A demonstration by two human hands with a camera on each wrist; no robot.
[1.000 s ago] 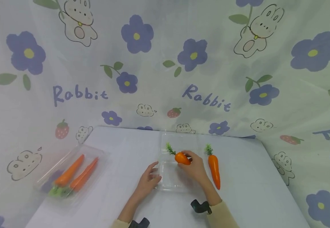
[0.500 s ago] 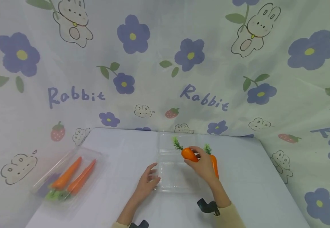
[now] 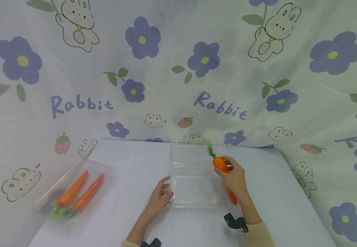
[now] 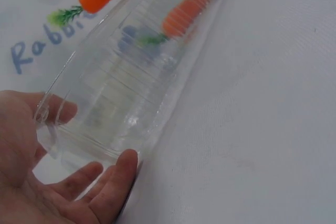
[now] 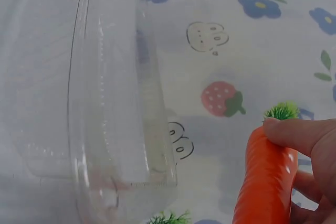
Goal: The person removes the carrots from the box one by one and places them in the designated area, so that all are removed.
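Note:
In the head view my right hand [image 3: 234, 175] pinches an orange toy carrot [image 3: 219, 163] with a green leafy top, thumb on one side and fingers on the other. The held carrot [image 5: 265, 177] shows large in the right wrist view. A second carrot [image 3: 232, 198] lies beneath that hand, mostly covered, its tip showing. Left of it stands a clear plastic clamshell box [image 3: 194, 188], lid folded back. My left hand [image 3: 159, 198] rests against the box's left side, fingers relaxed and spread around its end. Through the plastic, the left wrist view shows the lying carrot [image 4: 184, 17].
At the left of the white table [image 3: 129, 171] is another clear plastic box [image 3: 102, 164], with two carrots [image 3: 72, 189] inside. A curtain [image 3: 163, 68] printed with flowers and rabbits hangs behind and along the sides.
My right hand has carried the carrot rightward from over the clear box to above the lying carrot. My left hand keeps its place at the box.

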